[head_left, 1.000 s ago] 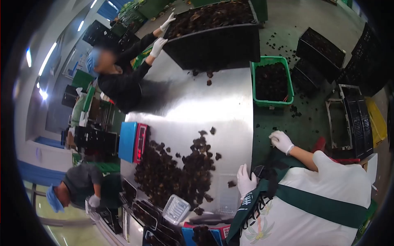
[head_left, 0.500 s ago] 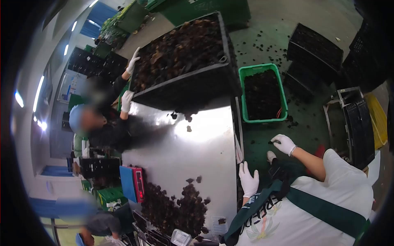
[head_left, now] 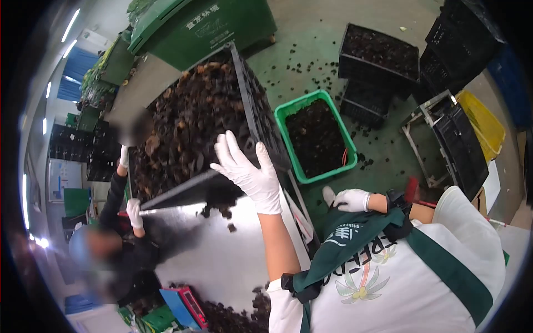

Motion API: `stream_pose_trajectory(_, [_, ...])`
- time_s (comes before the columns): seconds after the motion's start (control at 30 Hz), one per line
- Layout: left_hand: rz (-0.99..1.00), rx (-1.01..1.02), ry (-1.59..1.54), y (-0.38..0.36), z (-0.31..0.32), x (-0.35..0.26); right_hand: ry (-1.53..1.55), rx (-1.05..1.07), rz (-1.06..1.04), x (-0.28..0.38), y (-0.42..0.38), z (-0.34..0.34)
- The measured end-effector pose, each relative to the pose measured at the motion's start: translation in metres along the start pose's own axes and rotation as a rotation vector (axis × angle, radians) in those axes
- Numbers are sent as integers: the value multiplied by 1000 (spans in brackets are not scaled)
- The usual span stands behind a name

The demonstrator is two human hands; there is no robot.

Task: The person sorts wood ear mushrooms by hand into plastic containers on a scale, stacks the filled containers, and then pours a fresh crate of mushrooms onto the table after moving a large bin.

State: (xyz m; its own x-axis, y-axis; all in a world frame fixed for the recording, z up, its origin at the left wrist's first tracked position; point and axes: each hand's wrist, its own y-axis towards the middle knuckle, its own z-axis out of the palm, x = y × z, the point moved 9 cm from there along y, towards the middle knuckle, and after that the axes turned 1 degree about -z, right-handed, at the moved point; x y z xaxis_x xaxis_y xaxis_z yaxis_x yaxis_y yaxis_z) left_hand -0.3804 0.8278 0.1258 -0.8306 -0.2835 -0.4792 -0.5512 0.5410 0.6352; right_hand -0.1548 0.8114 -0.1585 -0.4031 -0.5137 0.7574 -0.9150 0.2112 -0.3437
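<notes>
My left hand (head_left: 250, 172), in a white glove, is open with fingers spread, reaching over the near corner of a big black crate (head_left: 242, 83). The crate is heaped with dark brown, mushroom-like pieces (head_left: 194, 111) and stands on the steel table (head_left: 222, 252). At its far side are a co-worker's gloved hands (head_left: 134, 212). My right hand (head_left: 353, 200), also gloved, is low before my body with its fingers curled together; I cannot tell what is in them. Several dark pieces (head_left: 217, 206) lie on the table beside the crate.
A green basket (head_left: 281, 125) of dark pieces stands on the floor, with loose pieces scattered around. Behind it are stacked black crates (head_left: 377, 72) and a green wheeled bin (head_left: 205, 25). A red-and-blue scale (head_left: 186, 306) and a dark pile (head_left: 233, 319) lie on the table's near end.
My left hand has risen from the table edge and swung forward over the crate's near corner, fingers spread. My right hand has drawn in toward my body. The view has shifted.
</notes>
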Motion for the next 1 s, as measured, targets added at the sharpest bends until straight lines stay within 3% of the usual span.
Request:
stream_pose_trajectory(0.07, [29, 127, 210, 4, 26, 2, -210, -170, 99, -9, 0, -63])
stream_pose_trajectory(0.1, [-2, 28, 174, 6, 22, 0, -160, -297, 112, -16, -2, -94])
stream_pose_trajectory(0.27, [-34, 138, 204, 5, 27, 3, 68, -705, 395, -105, -49, -161])
stream_pose_trajectory(0.4, [-23, 161, 235, 25, 19, -24, 107, -691, 554, -166, -83, -178])
stream_pose_trajectory(0.47, [31, 120, 103, 45, 27, -42, 151, -659, 611, -198, -88, -190])
stream_pose_trajectory(0.57, [68, 132, 43, 79, 75, -76, 80, -578, 539, -234, -58, -226])
stream_pose_trajectory(0.7, [-164, 135, 400, 130, 150, -72, 123, -463, 412, -273, -20, -294])
stream_pose_trajectory(0.8, [-300, -57, 695, 146, 171, -29, 237, -475, 347, -304, -31, -353])
stream_pose_trajectory(0.9, [-250, -90, 1069, 147, 185, -29, 290, -568, 507, -357, -74, -406])
stream_pose_trajectory(1.0, [-241, -71, 1028, 149, 184, -26, 369, -720, 607, -417, -105, -442])
